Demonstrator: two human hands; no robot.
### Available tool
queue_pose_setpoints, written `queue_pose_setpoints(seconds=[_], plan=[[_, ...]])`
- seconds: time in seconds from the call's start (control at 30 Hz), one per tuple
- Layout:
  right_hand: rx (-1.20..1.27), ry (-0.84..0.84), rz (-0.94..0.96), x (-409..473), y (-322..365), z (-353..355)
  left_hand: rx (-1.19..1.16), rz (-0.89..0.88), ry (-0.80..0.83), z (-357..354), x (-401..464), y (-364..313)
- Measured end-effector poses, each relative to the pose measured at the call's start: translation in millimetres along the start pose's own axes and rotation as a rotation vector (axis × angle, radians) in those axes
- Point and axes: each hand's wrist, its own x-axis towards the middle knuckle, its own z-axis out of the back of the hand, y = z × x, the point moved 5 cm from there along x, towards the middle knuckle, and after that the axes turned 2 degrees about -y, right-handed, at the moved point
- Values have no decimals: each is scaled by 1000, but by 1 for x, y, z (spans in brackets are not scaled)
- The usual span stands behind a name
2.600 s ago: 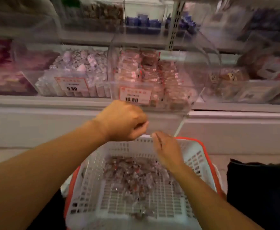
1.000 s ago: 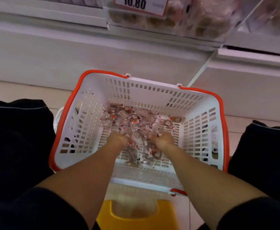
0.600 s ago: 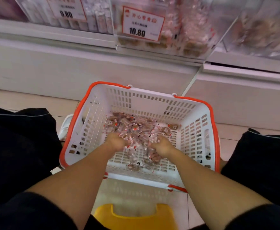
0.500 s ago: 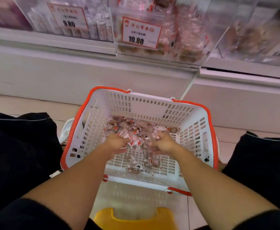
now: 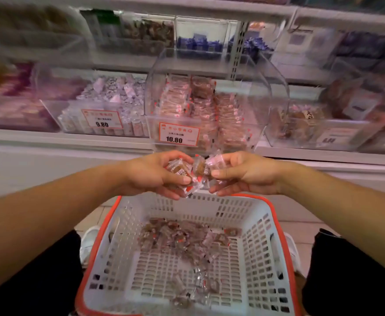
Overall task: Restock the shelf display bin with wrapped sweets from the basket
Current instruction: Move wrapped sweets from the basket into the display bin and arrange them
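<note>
Both hands are raised above the far rim of the white basket (image 5: pixel 276 226), between it and the shelf, each curled round its own share of wrapped sweets (image 5: pixel 196 172). The left hand (image 5: pixel 155 174) clasps a packet between thumb and fingers, with more wrappers spilling out below its palm. The right hand (image 5: pixel 244 174) pinches a small cluster, its fingertips close to those of the left. Held side by side like this, the two handfuls likely form one load, so that loose pieces drop into the basket and not onto the floor.

The clear display bin (image 5: pixel 206 106) stands at the front edge of the shelf, directly beyond the hands, marked by the 10.80 price tag (image 5: pixel 179 134). It already holds rows of the same red-and-clear wrapped sweets, yet its upper part looks unfilled, which is probably why the load is headed there. Its opening sits above the hands, so I judge the lift is only partway done.

More sweets remain in the basket (image 5: pixel 182 236), gathered near its far wall with a few strays near the close edge, so further trips seem needed.
</note>
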Motion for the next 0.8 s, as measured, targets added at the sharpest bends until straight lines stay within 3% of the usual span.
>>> queue_pose_setpoints(seconds=[0.43, 0.53, 0.67, 0.8], plan=[[-578, 62, -70, -27, 32, -16, 803, 67, -54, 1, -15, -38], [-612, 49, -73, -27, 37, -19, 798, 71, -52, 2, -12, -42], [-597, 25, -94, -28, 40, -14, 553, 34, -49, 7, -16, -47], [-322, -2, -89, -37, 52, -10, 376, -39, -98, 16, -25, -59]])
